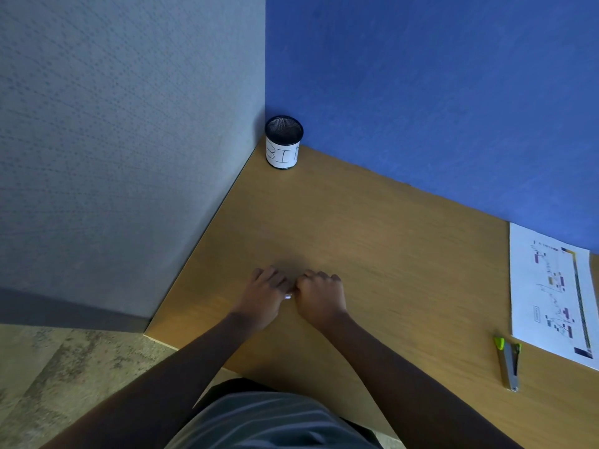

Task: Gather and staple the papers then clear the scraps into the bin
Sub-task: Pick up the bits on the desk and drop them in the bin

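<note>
Both hands, left hand [267,288] and right hand [319,291], are curled knuckle-to-knuckle around a tiny white scrap [287,297], so it could easily slip out before reaching the bin [284,142] way beyond them.

Soft, even, rather dim light; faint shadow beneath the hands [293,293]; slight motion blur; wide-angle bending at the edges.

We can read big hand-drawn letters on the white paper label wrapped around the black mesh cup [284,142] in the corner of the desk. We see "BI" and the start of one more letter, which turns out of sight. The printed sheet [551,293] at the right has small print and coloured marks, but they are too tiny and blurry for us to read.
</note>
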Motion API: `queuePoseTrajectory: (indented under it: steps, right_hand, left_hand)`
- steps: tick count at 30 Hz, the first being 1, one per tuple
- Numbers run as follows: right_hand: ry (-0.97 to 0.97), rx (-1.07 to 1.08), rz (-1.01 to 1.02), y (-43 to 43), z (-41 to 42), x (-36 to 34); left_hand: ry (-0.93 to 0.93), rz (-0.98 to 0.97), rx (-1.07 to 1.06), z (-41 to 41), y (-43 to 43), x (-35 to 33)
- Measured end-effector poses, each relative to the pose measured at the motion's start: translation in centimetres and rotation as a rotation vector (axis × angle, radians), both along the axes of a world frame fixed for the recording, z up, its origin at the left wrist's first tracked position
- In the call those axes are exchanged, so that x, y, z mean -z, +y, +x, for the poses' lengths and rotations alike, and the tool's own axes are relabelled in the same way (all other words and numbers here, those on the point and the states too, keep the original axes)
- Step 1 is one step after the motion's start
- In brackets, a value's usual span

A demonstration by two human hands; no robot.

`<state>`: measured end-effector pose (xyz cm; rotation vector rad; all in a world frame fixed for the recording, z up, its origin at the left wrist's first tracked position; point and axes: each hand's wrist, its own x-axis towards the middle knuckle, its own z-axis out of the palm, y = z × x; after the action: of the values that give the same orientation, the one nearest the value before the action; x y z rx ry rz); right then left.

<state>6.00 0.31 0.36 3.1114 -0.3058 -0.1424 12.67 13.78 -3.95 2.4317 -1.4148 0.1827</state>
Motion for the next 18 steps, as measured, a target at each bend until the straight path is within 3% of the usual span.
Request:
queuePoseTrajectory:
  steps: [12, 18]
  right_hand:
    - [-0.038, 0.01, 0.033, -0.7, 0.0, 0.3]
    - [-0.09, 0.165, 0.356, -2.0, -1.9, 0.8]
  left_hand:
    - [-0.231, 0.241, 0.015, -0.6, -0.4, -0.2]
    - [-0.23, 0.16, -0.031, -0.1, -0.5, -0.4]
